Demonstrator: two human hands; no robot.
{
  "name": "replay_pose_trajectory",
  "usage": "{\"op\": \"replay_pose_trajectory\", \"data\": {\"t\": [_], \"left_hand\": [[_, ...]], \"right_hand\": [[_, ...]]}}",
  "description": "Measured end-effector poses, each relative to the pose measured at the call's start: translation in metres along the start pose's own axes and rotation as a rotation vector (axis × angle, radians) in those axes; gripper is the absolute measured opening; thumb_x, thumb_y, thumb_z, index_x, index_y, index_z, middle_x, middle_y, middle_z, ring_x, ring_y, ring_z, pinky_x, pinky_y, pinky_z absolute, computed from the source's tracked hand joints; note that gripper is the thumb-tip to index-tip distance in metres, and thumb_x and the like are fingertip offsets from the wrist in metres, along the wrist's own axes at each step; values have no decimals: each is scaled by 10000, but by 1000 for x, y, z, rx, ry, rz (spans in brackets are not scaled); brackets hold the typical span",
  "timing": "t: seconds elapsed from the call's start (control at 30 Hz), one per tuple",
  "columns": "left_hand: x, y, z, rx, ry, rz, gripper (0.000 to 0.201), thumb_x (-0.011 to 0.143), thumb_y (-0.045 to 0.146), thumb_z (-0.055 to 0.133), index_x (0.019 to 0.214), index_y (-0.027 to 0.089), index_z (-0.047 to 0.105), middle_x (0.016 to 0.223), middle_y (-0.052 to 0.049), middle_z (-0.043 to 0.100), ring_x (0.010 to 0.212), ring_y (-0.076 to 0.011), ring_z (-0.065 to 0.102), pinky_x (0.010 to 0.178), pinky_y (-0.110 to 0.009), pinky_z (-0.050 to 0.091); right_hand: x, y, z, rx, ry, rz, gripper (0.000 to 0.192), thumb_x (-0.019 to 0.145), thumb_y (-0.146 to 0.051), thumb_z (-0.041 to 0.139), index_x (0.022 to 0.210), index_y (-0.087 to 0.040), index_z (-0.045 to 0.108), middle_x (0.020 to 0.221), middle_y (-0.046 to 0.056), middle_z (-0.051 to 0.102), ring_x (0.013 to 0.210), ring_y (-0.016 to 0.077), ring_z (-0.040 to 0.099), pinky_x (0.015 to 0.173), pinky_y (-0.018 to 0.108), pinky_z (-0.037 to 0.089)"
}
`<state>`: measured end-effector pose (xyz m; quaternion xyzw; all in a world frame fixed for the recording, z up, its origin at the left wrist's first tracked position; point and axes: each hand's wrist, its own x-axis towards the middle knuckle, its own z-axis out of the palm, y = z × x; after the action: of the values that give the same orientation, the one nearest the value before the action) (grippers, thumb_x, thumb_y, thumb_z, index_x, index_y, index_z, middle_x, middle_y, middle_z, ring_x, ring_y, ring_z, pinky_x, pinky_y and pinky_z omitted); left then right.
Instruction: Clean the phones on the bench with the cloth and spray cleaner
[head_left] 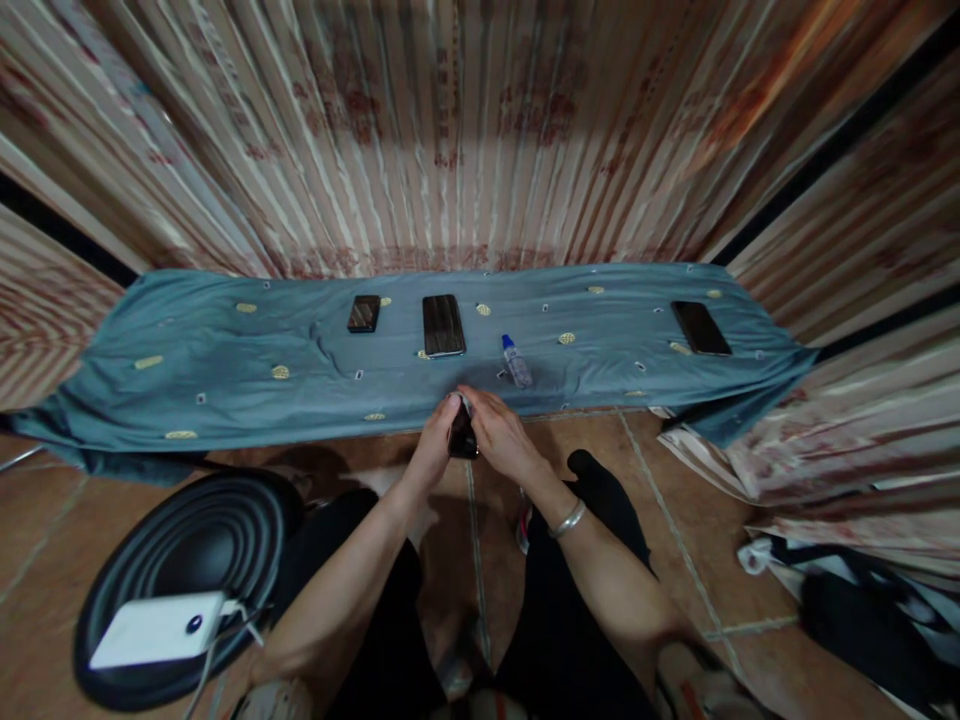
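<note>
Both hands grip a dark phone.

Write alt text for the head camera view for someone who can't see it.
Both hands, left hand and right hand, hold a dark phone at the edge of a blue cloth. On the cloth lie three more phones and a small bottle.

Teal cloth, yellow-spotted; phone seemingly black.
</note>
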<state>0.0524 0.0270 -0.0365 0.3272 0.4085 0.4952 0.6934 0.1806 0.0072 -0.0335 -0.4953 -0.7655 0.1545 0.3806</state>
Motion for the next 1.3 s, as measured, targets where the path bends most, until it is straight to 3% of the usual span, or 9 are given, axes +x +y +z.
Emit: {"op": "replay_pose_trajectory", "data": {"t": [0.13, 0.23, 0.4, 0.53, 0.8, 0.93, 1.07, 1.3], "left_hand": [[0, 9, 0, -81, 39, -14, 321, 700, 416, 773, 866, 150, 706, 802, -7, 707, 744, -134, 625, 767, -252, 448], [-2, 15, 0, -145, 27, -104, 282, 719, 342, 762, 908, 143, 699, 797, -16, 711, 695, -135, 629, 732, -258, 459], [-4, 27, 3, -236, 59, -236, 243, 882, 326, 555, 910, 136, 705, 756, -40, 719, 649, -157, 648, 696, -281, 493], [-3, 33, 4, -243, 95, -256, 309, 928, 287, 453, 851, 128, 707, 690, -41, 707, 591, -149, 630, 649, -272, 496], [3, 29, -3, -302, 144, -233, 320, 941, 292, 435, 841, 132, 692, 684, -37, 711, 594, -139, 649, 616, -250, 505], [6, 20, -4, -350, 189, -228, 273, 911, 270, 483, 760, 138, 669, 664, -20, 697, 602, -124, 646, 678, -241, 524], [10, 14, -7, -369, 155, -245, 235, 859, 332, 565, 756, 145, 662, 682, -36, 698, 763, -183, 701, 799, -294, 541], [14, 29, -5, -373, 228, -202, 307, 921, 325, 467, 752, 142, 646, 654, -48, 692, 739, -190, 708, 807, -320, 554]], "right_hand": [[-1, 10, 2, -8, 3, 41, 453, 938, -115, 319, 1341, -139, 524, 1222, 148, 666, 1156, 228, 612, 1031, 435, 492], [-1, 14, 5, 11, 24, 82, 446, 940, -121, 329, 1334, -172, 531, 1229, 119, 672, 1157, 213, 621, 1029, 408, 497], [0, 13, 12, 32, 48, 77, 474, 940, -120, 326, 1372, -184, 511, 1338, 99, 623, 1264, 192, 565, 1100, 392, 449], [-1, 10, 14, 5, 40, 59, 488, 935, -114, 307, 1377, -115, 516, 1356, 151, 603, 1290, 210, 543, 1134, 419, 416], [-6, 0, 21, 11, 50, 4, 498, 924, -97, 343, 1370, -172, 552, 1385, 121, 585, 1339, 222, 486, 1153, 464, 395], [-5, -11, 23, 40, 24, -67, 475, 949, -115, 327, 1358, -154, 565, 1361, 129, 605, 1342, 219, 480, 1147, 455, 404], [-3, -23, 23, 89, -2, -132, 454, 964, -126, 331, 1344, -168, 576, 1356, 113, 614, 1336, 209, 486, 1136, 438, 417], [-5, -20, 19, 47, 15, -126, 436, 970, -122, 338, 1313, -186, 600, 1315, 109, 636, 1301, 204, 516, 1127, 429, 429]]}}
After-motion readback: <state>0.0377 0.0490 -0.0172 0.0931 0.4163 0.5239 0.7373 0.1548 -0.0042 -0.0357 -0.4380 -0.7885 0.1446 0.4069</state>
